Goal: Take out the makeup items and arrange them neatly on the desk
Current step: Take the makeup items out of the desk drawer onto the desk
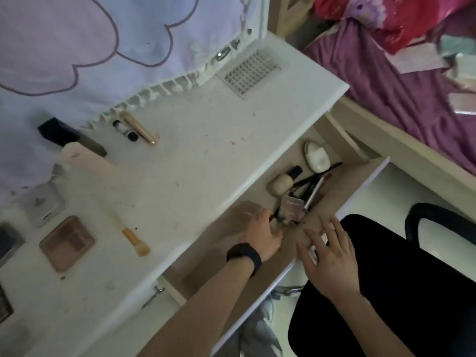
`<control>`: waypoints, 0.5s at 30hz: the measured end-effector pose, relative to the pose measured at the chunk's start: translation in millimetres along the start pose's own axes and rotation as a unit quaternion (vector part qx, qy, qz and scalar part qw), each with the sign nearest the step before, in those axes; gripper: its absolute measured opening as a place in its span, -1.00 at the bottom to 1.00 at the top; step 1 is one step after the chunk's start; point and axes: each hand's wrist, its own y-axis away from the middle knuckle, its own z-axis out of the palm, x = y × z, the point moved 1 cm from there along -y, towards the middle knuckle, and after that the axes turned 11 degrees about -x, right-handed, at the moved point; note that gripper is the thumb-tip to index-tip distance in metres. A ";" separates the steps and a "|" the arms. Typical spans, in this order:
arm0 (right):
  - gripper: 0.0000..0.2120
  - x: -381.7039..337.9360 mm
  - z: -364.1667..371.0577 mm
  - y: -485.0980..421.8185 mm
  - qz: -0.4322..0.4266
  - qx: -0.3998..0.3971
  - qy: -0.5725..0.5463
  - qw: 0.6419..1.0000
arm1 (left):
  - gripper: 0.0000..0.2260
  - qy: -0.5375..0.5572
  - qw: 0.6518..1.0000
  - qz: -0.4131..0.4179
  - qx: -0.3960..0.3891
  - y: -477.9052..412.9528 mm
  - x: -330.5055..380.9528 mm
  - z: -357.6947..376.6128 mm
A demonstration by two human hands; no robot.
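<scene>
The desk drawer (206, 253) is pulled open. In it lie a white oval case (316, 155), a beige bottle with a black cap (282, 182), a bundle of dark brushes (313, 179), a silver pen (313, 195) and a small palette (292, 206). My left hand (262, 237), with a black wristband, is inside the drawer and pinches a thin dark brush (273, 217) beside the palette. My right hand (328, 256) hovers with spread fingers over the drawer's front edge. On the white desk (195, 155) lie a brown palette (67, 243), a yellow-handled brush (132, 237), a gold tube (139, 128) and a small bottle (123, 130).
A dark blue box (59, 132), a pink tube (85, 158) and a clear compact (41, 202) lie at the desk's left. A white grille (249, 70) sits at the far corner. A black chair (399, 279) stands below the drawer, a purple-sheeted bed (386, 86) to the right.
</scene>
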 end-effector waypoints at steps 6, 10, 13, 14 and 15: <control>-0.60 1.6 11.3 0.8 0.001 -0.010 -0.042 0.999 | -0.62 0.052 0.997 -0.059 0.015 -63.2 12.2 15.5; -0.65 1.7 14.5 0.8 -0.008 -0.011 -0.060 0.998 | -0.54 0.035 0.995 -0.075 0.050 -73.8 15.4 19.5; -0.67 2.2 14.7 -1.1 -0.012 -0.010 -0.063 0.998 | -0.62 0.045 0.995 -0.069 0.048 -70.4 14.8 15.1; -0.68 2.2 14.9 -1.1 -0.011 -0.008 -0.062 0.998 | -0.68 0.056 0.996 -0.066 0.036 -67.9 13.1 13.3; -0.68 1.7 13.8 -1.0 -0.009 -0.006 -0.059 0.998 | -0.74 0.062 0.996 -0.064 0.027 -64.2 11.2 10.4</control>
